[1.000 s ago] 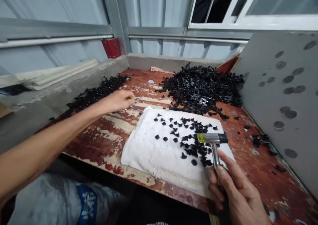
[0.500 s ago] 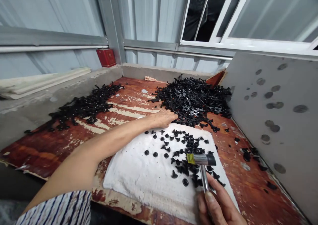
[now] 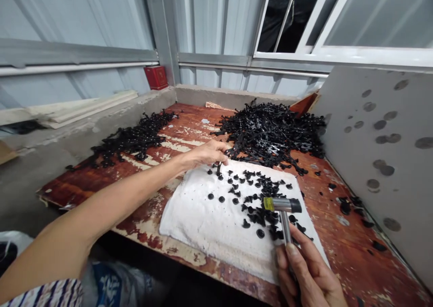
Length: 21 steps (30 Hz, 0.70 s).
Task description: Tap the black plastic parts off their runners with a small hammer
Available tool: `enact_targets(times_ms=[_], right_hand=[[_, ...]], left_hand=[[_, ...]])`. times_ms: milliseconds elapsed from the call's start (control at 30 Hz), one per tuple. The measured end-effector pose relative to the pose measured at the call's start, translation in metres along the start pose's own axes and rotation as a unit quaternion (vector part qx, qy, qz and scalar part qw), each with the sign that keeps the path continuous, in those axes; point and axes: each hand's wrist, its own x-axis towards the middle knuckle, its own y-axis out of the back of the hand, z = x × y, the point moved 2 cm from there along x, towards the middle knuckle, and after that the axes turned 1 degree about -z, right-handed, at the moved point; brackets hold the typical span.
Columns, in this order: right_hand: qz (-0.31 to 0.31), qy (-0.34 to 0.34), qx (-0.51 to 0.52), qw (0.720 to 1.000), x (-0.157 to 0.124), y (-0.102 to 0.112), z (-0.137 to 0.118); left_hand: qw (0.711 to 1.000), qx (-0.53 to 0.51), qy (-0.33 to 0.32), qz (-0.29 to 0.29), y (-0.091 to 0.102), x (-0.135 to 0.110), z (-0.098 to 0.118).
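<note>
My right hand (image 3: 309, 268) is closed around the handle of a small mallet (image 3: 282, 204), which has a metal head with one yellow face and one black face. The head hangs over a white cloth (image 3: 196, 221) strewn with small black cup-shaped pieces (image 3: 260, 216). At the cloth's far edge my left hand (image 3: 211, 153) pinches a black strip-like part (image 3: 219, 167) that dangles from its fingers. Just beyond that hand rises a big heap of similar black parts (image 3: 274, 128).
A second pile of black parts (image 3: 135, 137) lies on the left of the worn red-brown board (image 3: 135, 219). A spotted grey panel (image 3: 375, 162) stands along the right side. Behind are a red box (image 3: 156, 77) and a corrugated wall.
My left hand has drawn back from the heap's edge and now has a black part hanging from it. The view has shifted a little; my right hand keeps the mallet in a similar pose.
</note>
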Motion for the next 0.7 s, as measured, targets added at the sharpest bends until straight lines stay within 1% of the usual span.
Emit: enact_targets(times_ms=[67, 133, 233, 367, 433, 533, 633, 700], right_hand=[[-0.027, 0.007, -0.013, 1.000, 0.005, 0.004, 0.004], [-0.043, 0.014, -0.022, 0.999, 0.008, 0.007, 0.007], [-0.035, 0.022, -0.019, 0.999, 0.010, 0.008, 0.008], [-0.026, 0.026, -0.004, 0.999, 0.006, 0.003, 0.004], [-0.044, 0.018, -0.002, 0.999, 0.003, -0.001, 0.001], [-0.094, 0.014, -0.011, 0.995, -0.001, -0.012, -0.004], [-0.101, 0.050, -0.042, 0.993, 0.002, -0.024, -0.013], [-0.106, 0.058, -0.052, 0.991, 0.005, -0.031, -0.016]], left_hand=[[0.996, -0.073, 0.042, -0.016, -0.005, -0.021, 0.001], [0.991, -0.118, 0.064, -0.019, -0.009, -0.038, 0.000], [0.980, -0.170, 0.094, -0.030, -0.016, -0.057, -0.004], [0.967, -0.218, 0.124, -0.046, -0.027, -0.076, -0.009], [0.965, -0.225, 0.119, -0.067, -0.035, -0.085, -0.008], [0.966, -0.209, 0.087, -0.125, -0.050, -0.096, -0.003], [0.969, -0.151, 0.066, -0.182, -0.065, -0.106, 0.001], [0.971, -0.111, 0.035, -0.209, -0.072, -0.110, 0.004]])
